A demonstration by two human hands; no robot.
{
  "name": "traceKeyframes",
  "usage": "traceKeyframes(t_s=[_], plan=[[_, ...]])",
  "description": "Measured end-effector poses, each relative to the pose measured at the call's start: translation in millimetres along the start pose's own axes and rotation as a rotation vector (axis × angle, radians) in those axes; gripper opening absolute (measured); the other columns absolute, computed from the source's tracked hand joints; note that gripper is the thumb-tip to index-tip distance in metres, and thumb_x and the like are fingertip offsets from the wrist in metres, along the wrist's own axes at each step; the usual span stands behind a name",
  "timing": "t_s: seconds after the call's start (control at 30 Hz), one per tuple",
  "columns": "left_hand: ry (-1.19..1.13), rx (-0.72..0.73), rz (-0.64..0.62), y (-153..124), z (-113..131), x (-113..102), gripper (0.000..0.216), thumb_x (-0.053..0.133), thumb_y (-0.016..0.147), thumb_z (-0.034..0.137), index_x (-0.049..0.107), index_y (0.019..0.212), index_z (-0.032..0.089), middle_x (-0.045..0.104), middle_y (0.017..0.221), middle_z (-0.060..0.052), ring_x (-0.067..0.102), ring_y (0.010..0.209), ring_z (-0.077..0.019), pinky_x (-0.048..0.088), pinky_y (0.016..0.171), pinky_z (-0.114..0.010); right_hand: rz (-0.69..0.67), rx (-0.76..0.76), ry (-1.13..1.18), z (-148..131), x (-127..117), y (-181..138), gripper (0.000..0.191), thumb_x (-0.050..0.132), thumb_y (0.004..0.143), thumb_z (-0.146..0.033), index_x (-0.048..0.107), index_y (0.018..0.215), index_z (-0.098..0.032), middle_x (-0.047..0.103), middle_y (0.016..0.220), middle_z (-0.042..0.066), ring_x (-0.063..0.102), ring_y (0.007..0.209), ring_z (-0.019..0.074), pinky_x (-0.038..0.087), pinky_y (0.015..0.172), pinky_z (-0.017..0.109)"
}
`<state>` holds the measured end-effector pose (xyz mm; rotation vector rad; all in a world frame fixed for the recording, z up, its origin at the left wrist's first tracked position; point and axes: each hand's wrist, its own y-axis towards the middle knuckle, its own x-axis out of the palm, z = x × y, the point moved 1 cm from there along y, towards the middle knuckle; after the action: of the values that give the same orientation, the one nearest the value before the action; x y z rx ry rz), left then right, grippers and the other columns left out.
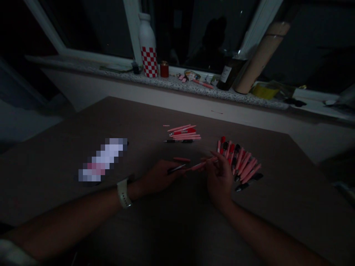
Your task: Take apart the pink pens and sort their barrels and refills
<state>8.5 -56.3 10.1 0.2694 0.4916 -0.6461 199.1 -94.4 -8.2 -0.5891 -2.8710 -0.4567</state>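
My left hand (159,176), with a white watch on its wrist, is closed on the dark end of a pen part (177,169). My right hand (219,173) pinches a pink pen barrel (198,166) that lines up with it, the two pieces meeting between my hands just above the table. A single pink piece (182,159) lies just beyond my left hand. A row of pink and red pens (240,162) lies right of my right hand. A smaller pile of pink pens (184,133) lies farther back.
The brown table (116,122) holds a blurred-out oblong object (103,159) at left. Behind it a stone windowsill (177,85) carries a red-and-white checked bottle (148,46), a small red can (164,69), a dark bottle (229,72), a cardboard tube (260,55) and small clutter.
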Motion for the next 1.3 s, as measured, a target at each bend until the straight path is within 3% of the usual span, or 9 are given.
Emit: traceKeyframes(t_s=[0.37, 0.7, 0.87, 1.07, 1.2, 1.3], plan=[[-0.023, 0.018, 0.006, -1.2, -5.6, 0.7, 0.029, 0.054, 0.095, 0.038, 0.073, 0.111, 0.023, 0.069, 0.123, -0.005, 0.068, 0.098, -0.0198, 0.051, 0.085, -0.030, 0.020, -0.011, -0.087, 0.8, -0.9, 0.7, 0.027, 0.070, 0.083, -0.037, 0.059, 0.105, -0.024, 0.071, 0.084, 0.002, 0.066, 0.063, 0.0154, 0.050, 0.058, 0.027], [-0.005, 0.036, 0.014, -0.1, -7.2, 0.8, 0.027, 0.055, 0.095, 0.038, 0.075, 0.105, 0.023, 0.072, 0.117, -0.004, 0.065, 0.107, -0.0217, 0.049, 0.089, -0.029, 0.022, 0.042, -0.056, 4.8, -0.8, 1.2, 0.029, 0.070, 0.083, -0.036, 0.058, 0.105, -0.024, 0.071, 0.085, 0.002, 0.066, 0.066, 0.0151, 0.050, 0.059, 0.025], [-0.040, 0.035, 0.015, 0.2, -6.6, 1.2, 0.031, 0.053, 0.096, 0.040, 0.076, 0.098, 0.021, 0.069, 0.124, -0.004, 0.068, 0.101, -0.0199, 0.049, 0.089, -0.029, 0.008, 0.068, -0.025, 6.0, -1.0, 1.7, 0.029, 0.070, 0.084, -0.036, 0.058, 0.106, -0.024, 0.070, 0.085, 0.001, 0.063, 0.063, 0.0125, 0.049, 0.058, 0.023], [-0.065, -0.051, 0.029, 0.0, -3.0, 0.7, 0.031, 0.053, 0.096, 0.042, 0.074, 0.105, 0.021, 0.073, 0.113, -0.004, 0.069, 0.092, -0.0181, 0.049, 0.086, -0.028, 0.012, 0.049, -0.040, 8.0, -1.2, 2.5, 0.032, 0.070, 0.083, -0.039, 0.057, 0.106, -0.022, 0.072, 0.084, 0.002, 0.066, 0.065, 0.0142, 0.050, 0.057, 0.024], [-0.059, -0.032, 0.043, 0.4, -2.0, 0.1, 0.031, 0.051, 0.097, 0.039, 0.075, 0.094, 0.019, 0.069, 0.123, -0.003, 0.067, 0.096, -0.0171, 0.047, 0.087, -0.026, -0.009, 0.038, -0.053, 8.4, 0.0, 1.2, 0.032, 0.073, 0.081, -0.042, 0.058, 0.099, -0.021, 0.075, 0.084, 0.004, 0.070, 0.068, 0.0168, 0.052, 0.058, 0.025], [-0.052, -0.038, 0.044, 0.2, -2.2, -0.6, 0.031, 0.052, 0.096, 0.039, 0.075, 0.092, 0.019, 0.071, 0.117, -0.002, 0.067, 0.093, -0.0170, 0.047, 0.084, -0.025, -0.062, 0.068, -0.023, 9.4, 0.9, 0.2, 0.030, 0.075, 0.079, -0.040, 0.058, 0.095, -0.021, 0.075, 0.084, 0.004, 0.071, 0.066, 0.0171, 0.055, 0.059, 0.027]])
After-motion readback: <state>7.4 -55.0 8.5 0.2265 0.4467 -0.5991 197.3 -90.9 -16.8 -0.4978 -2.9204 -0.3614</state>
